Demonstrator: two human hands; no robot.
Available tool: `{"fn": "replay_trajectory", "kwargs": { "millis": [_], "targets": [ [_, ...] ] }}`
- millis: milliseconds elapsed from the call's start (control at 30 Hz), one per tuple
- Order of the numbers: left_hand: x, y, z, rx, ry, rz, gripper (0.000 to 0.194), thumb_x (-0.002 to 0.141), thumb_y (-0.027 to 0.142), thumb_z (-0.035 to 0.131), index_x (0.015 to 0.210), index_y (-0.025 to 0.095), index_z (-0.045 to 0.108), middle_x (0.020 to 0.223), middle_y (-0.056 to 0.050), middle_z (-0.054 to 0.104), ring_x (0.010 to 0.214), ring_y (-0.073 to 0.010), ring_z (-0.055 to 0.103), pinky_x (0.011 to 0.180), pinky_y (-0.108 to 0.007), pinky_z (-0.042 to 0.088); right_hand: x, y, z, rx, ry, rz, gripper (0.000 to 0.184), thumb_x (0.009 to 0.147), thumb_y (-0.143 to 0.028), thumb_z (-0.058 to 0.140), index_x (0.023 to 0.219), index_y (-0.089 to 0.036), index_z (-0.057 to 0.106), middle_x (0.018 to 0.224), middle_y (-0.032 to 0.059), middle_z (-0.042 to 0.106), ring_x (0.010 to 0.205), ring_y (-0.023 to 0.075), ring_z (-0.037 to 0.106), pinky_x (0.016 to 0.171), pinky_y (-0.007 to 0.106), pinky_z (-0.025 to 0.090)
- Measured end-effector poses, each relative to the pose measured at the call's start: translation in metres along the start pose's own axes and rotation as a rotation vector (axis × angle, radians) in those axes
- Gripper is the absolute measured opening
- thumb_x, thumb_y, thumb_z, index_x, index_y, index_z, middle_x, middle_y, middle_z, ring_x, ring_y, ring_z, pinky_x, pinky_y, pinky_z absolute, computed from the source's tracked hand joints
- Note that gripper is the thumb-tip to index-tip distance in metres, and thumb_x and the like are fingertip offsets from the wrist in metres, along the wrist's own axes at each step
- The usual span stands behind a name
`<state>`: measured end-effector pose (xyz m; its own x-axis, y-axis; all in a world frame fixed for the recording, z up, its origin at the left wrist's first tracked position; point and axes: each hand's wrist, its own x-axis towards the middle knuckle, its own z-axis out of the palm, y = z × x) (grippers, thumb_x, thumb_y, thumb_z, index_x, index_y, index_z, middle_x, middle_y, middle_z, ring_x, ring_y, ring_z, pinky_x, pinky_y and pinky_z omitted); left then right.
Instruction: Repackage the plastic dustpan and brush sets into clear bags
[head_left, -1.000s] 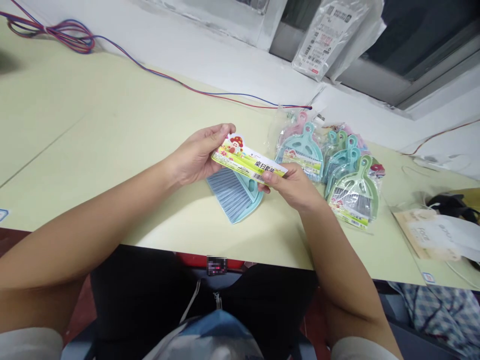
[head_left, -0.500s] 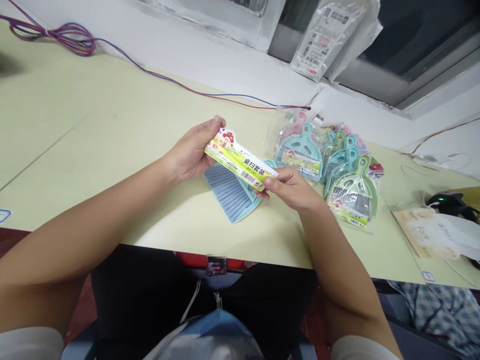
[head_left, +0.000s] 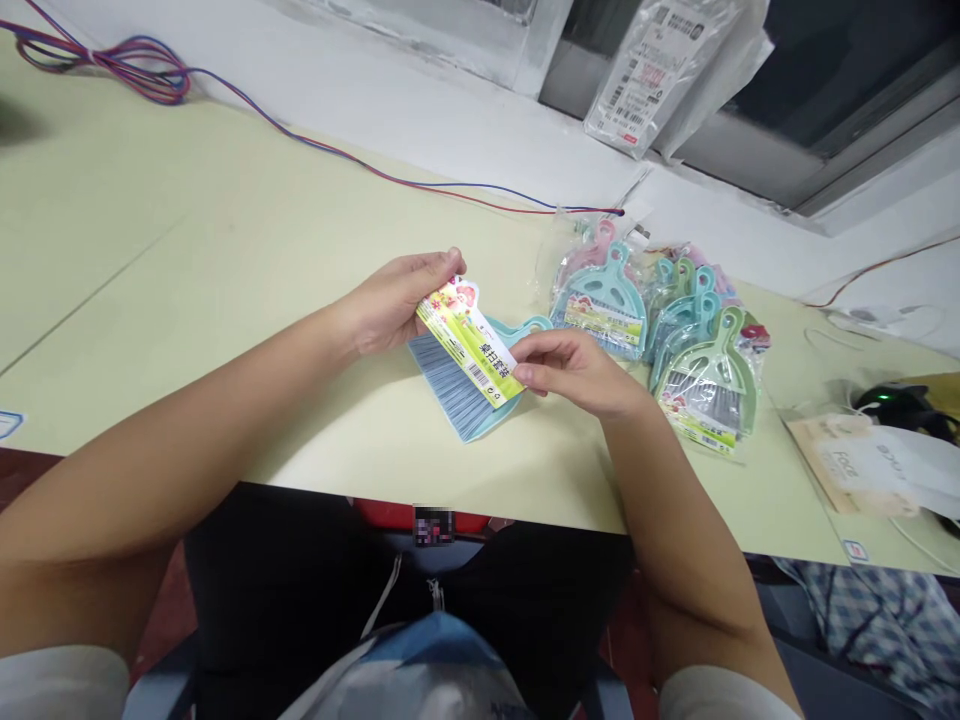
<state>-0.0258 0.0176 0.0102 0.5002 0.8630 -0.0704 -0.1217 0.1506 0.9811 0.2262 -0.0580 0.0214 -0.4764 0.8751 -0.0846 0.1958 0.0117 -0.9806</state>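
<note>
A printed cardboard label [head_left: 477,345] with a mushroom picture, a barcode and a yellow-green band is held up in front of me, slanting down to the right. My left hand [head_left: 401,300] pinches its upper left end between thumb and fingers. At the lower right end, my right hand [head_left: 574,372] grips the label's edge with thumb and fingertips. Beneath the label, on the table, lies a blue dustpan [head_left: 525,327] with a grey-bristled brush [head_left: 454,392] on it. The label covers part of both.
Bagged dustpan sets, a blue one [head_left: 600,290] and a green one [head_left: 709,385] among several, stand to the right on the table [head_left: 225,240]. Farther right lie a paper packet [head_left: 862,465] and a black device [head_left: 896,403]. Red and blue cables [head_left: 330,155] run along the wall.
The label has tilted more steeply, its right end moving down and left with my right hand. The dustpan and brush stay in place, with more of the dustpan's handle showing.
</note>
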Motion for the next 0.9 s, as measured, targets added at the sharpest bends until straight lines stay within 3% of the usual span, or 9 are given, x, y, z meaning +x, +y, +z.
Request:
{"fn": "replay_trajectory", "kwargs": {
  "millis": [133, 400, 467, 567, 633, 733, 900],
  "targets": [
    [0.001, -0.006, -0.001, -0.073, -0.088, -0.075, 0.036, 0.093, 0.048, 0.083, 0.088, 0.017, 0.065, 0.076, -0.001, 0.061, 0.066, -0.0114, 0.060, 0.063, -0.023, 0.051, 0.002, 0.002, 0.001, -0.030, -0.013, 0.088, 0.036, 0.079, -0.050, 0.092, 0.094, -0.018, 0.083, 0.078, 0.0026, 0.075, 0.062, 0.0107, 0.058, 0.056, 0.026, 0.048],
    [0.002, -0.008, 0.004, 0.035, -0.088, -0.063, 0.032, 0.093, 0.046, 0.082, 0.089, 0.019, 0.066, 0.077, -0.003, 0.062, 0.061, -0.0131, 0.058, 0.060, -0.027, 0.046, 0.004, 0.005, 0.002, -0.087, -0.038, 0.124, 0.034, 0.079, -0.051, 0.090, 0.087, -0.019, 0.083, 0.087, 0.0043, 0.079, 0.076, 0.0138, 0.064, 0.067, 0.028, 0.051],
    [0.007, -0.008, -0.006, 0.156, -0.014, 0.023, 0.028, 0.096, 0.045, 0.078, 0.092, 0.019, 0.067, 0.076, -0.003, 0.061, 0.061, -0.0133, 0.055, 0.059, -0.028, 0.044, 0.006, 0.006, 0.003, -0.103, -0.016, 0.137, 0.033, 0.080, -0.051, 0.089, 0.086, -0.019, 0.083, 0.085, 0.0038, 0.078, 0.076, 0.0138, 0.064, 0.069, 0.028, 0.050],
    [0.017, -0.007, -0.030, 0.348, 0.257, 0.203, 0.021, 0.098, 0.038, 0.072, 0.091, 0.021, 0.065, 0.079, -0.003, 0.062, 0.065, -0.0148, 0.052, 0.060, -0.028, 0.041, 0.008, 0.012, 0.005, -0.127, 0.040, 0.178, 0.030, 0.081, -0.048, 0.087, 0.085, -0.019, 0.084, 0.080, 0.0022, 0.075, 0.072, 0.0124, 0.061, 0.066, 0.028, 0.047],
    [0.024, -0.005, -0.047, 0.379, 0.386, 0.227, 0.021, 0.100, 0.040, 0.067, 0.090, 0.022, 0.062, 0.079, -0.004, 0.061, 0.067, -0.0166, 0.051, 0.061, -0.030, 0.039, 0.010, 0.016, 0.007, -0.141, 0.076, 0.213, 0.028, 0.082, -0.046, 0.086, 0.086, -0.019, 0.084, 0.077, 0.0014, 0.073, 0.070, 0.0120, 0.060, 0.065, 0.027, 0.046],
    [0.028, -0.004, -0.060, 0.396, 0.425, 0.225, 0.025, 0.102, 0.045, 0.061, 0.090, 0.024, 0.060, 0.078, -0.004, 0.060, 0.069, -0.0189, 0.052, 0.063, -0.032, 0.038, 0.012, 0.022, 0.009, -0.177, 0.105, 0.239, 0.025, 0.084, -0.044, 0.082, 0.085, -0.019, 0.084, 0.078, 0.0017, 0.073, 0.070, 0.0125, 0.059, 0.064, 0.028, 0.044],
    [0.023, -0.005, -0.047, 0.530, 0.382, 0.242, 0.023, 0.098, 0.043, 0.065, 0.089, 0.022, 0.063, 0.082, -0.005, 0.060, 0.073, -0.0195, 0.052, 0.068, -0.034, 0.039, 0.016, 0.021, 0.015, -0.264, 0.149, 0.302, 0.021, 0.085, -0.041, 0.077, 0.084, -0.021, 0.083, 0.081, 0.0031, 0.076, 0.071, 0.0149, 0.062, 0.065, 0.029, 0.044]
  ]
}}
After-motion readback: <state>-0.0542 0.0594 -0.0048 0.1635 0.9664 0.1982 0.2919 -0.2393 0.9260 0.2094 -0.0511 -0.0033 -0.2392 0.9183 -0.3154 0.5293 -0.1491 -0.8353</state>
